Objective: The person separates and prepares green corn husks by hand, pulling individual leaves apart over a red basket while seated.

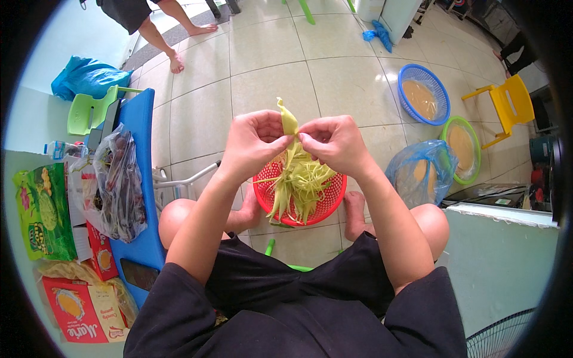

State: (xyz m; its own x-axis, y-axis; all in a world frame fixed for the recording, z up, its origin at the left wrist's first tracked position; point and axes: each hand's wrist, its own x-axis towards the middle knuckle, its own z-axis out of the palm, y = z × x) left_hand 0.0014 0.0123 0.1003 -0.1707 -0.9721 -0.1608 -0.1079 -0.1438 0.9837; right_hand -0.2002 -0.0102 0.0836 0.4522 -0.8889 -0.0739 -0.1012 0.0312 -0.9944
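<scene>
A pale yellow-green flower bud or folded leaf (288, 121) stands between my two hands, pinched near its base. My left hand (257, 141) holds it between thumb and fingers, the other fingers curled. From the right, the thumb and forefinger of my right hand (333, 141) pinch at the same spot. Long strips of the same pale green colour hang beneath the fingertips. Under both hands, between my feet, a red perforated plastic basket (331, 208) holds a heap of shredded pale green plant strips (309, 181).
At left, a blue table (138, 121) bears a bag of dark fruit (118, 188), packets and a phone (138, 274). On the right stand a blue basket (404, 96), a green basket (479, 154), a blue plastic bag (400, 161) and a yellow chair (512, 105). Another person's legs (154, 36) are upper left.
</scene>
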